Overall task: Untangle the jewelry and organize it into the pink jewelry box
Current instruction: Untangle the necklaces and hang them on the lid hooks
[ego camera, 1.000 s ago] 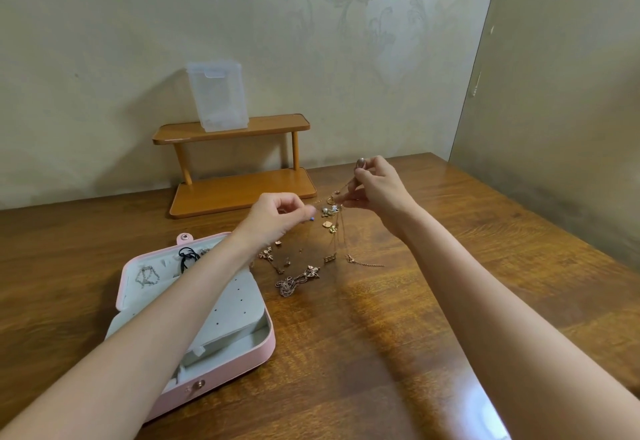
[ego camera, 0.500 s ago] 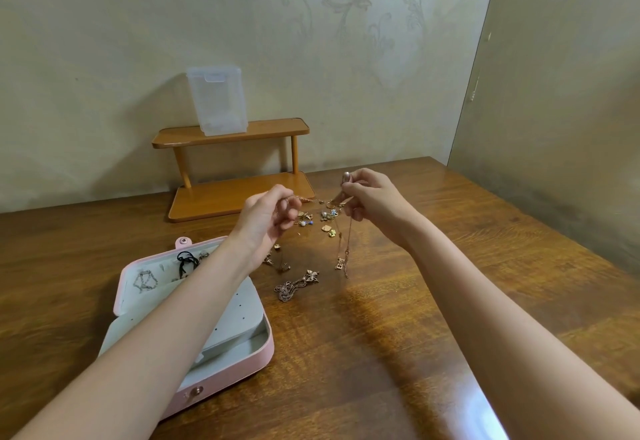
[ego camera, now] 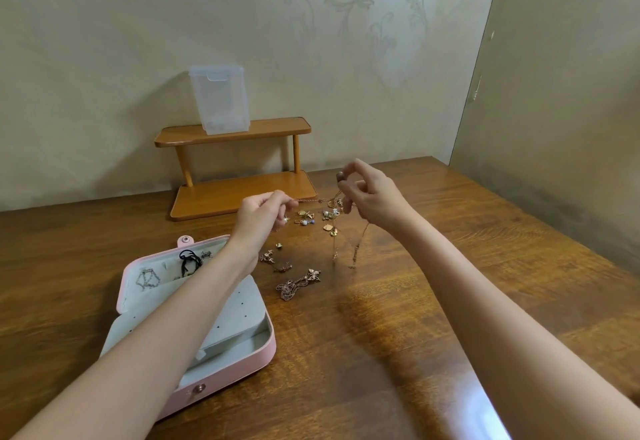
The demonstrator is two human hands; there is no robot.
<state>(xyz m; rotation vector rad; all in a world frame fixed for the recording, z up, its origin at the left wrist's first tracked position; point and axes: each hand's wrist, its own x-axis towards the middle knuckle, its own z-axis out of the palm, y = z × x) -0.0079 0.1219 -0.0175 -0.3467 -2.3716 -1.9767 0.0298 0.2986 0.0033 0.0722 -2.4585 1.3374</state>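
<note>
A thin gold chain is stretched in the air between my two hands above the table. My left hand pinches its left end. My right hand pinches the other end, and loose strands hang from it down to the wood. Small charms and earrings lie scattered under the chain. A darker bunched necklace lies nearer me. The pink jewelry box stands open at the left, partly under my left forearm, with a black piece and a silver piece in its lid.
A small wooden two-tier shelf stands at the back against the wall, with a clear plastic box on its top tier. The wooden table meets walls at the back and right.
Both hands have pulled apart a little and risen, drawing the chain taut between them. The hanging strands now dangle from my right hand.
</note>
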